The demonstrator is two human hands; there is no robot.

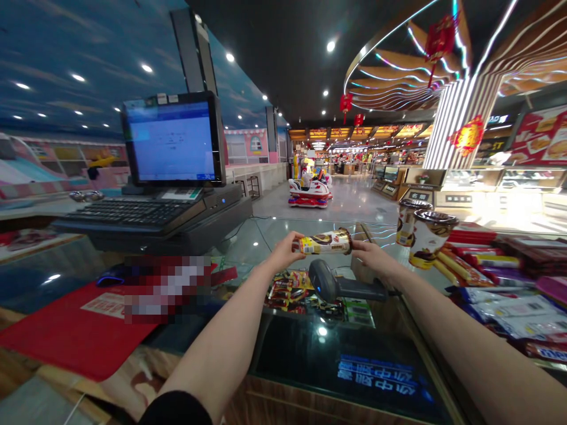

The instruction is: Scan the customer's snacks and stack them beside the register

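A printed cup (326, 242) with a dark lid lies on its side above the glass counter, held between both hands. My left hand (286, 251) closes its fingers around the cup's yellow base. At the lid end, the fingers of my right hand (374, 258) press against the cup. Just below it, a black barcode scanner (325, 282) rests on the counter with its head toward the left. Two similar lidded cups, one in front (430, 239) and one behind (404, 223), stand upright beyond my right forearm.
To the left are a lit monitor (172, 141), a keyboard (119, 208) and a red mat (84, 330) with a mouse (116, 275). Packaged snacks (509, 307) crowd the right side. Small packets (290, 293) show through the glass. A kiddie ride (309, 189) stands beyond the counter.
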